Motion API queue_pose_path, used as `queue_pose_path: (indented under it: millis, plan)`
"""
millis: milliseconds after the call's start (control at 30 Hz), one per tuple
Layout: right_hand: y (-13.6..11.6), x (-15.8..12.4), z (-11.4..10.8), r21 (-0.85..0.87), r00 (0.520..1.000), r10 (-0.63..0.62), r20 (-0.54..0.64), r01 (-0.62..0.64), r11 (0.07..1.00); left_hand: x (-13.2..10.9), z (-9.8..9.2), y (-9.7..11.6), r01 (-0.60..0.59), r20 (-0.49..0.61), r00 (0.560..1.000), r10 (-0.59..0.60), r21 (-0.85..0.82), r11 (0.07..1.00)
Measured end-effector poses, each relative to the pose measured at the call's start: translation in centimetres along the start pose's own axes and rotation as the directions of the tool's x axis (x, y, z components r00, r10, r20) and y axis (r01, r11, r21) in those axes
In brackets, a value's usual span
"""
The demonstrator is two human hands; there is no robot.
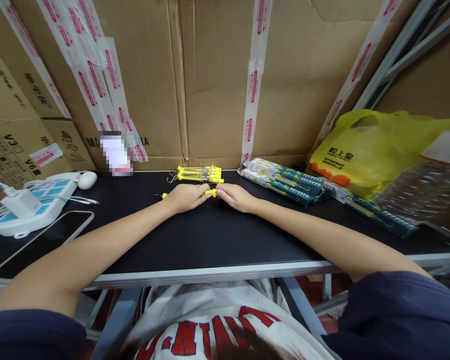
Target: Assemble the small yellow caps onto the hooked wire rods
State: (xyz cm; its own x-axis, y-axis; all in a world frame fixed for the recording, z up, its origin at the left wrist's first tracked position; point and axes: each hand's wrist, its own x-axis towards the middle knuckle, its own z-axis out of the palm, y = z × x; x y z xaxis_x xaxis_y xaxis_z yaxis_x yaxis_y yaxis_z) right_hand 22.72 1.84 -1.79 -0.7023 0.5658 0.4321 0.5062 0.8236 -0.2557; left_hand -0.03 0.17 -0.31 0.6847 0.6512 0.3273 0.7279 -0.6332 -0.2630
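A slim yellow rod-shaped tool (211, 192) lies crosswise in both of my hands, just above or on the black table. My left hand (188, 197) is closed around its middle, and its yellow end with a thin wire hook sticks out past the wrist. With closed fingers my right hand (237, 196) pinches the other yellow end. Right behind my hands lies a stack of similar yellow tools (199, 174), their wire hooks pointing left. My fingers hide most of the held tool's shaft.
Printed boxes (281, 181) and a yellow plastic bag (375, 150) lie at the right, by a clear plastic package (429, 187). At the left are a power strip (47, 200) and a phone (41, 245). A large cardboard box (213, 85) stands behind the table (210, 240).
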Motion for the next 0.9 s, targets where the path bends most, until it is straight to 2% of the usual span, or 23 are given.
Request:
queue_pose_path:
  millis: [233,367,500,900]
  plan:
    - [-0.41,-0.32,-0.32,0.068,1.0,0.011,-0.007,-0.011,0.998,0.05,-0.27,0.09,0.025,0.023,0.999,-0.025,0.002,1.0]
    - [-0.45,-0.13,-0.36,0.037,0.999,0.046,-0.017,-0.045,0.998,0.04,-0.19,0.1,0.002,0.018,1.0,-0.002,0.012,1.0]
    - [-0.23,-0.01,-0.17,-0.007,1.0,0.026,-0.009,-0.026,1.0,0.04,-0.1,0.05,-0.004,-0.007,1.0,0.004,0.021,1.0]
    - [-0.38,-0.12,-0.3,0.018,0.998,0.06,-0.03,-0.059,0.998,0.01,-0.07,-0.04,-0.017,-0.033,0.999,0.018,0.015,1.0]
